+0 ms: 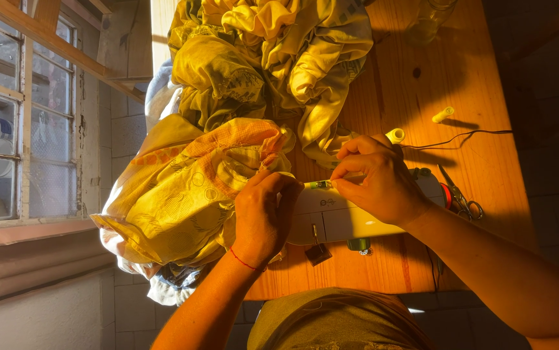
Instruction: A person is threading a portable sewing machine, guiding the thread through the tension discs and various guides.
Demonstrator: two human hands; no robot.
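A sunlit wooden table (480,155) stands by a window (26,116) left of the hands. The left hand (261,217) presses yellow fabric (182,188) against a white sewing machine (351,217); the right hand (377,178) pinches thread above it. Scissors (460,198) lie just right.

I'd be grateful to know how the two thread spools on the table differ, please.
The nearer spool sits beside the right hand and looks stubby; the farther spool lies alone on bare table, slimmer and tilted, casting a shadow. Both look pale yellow in the sunlight.
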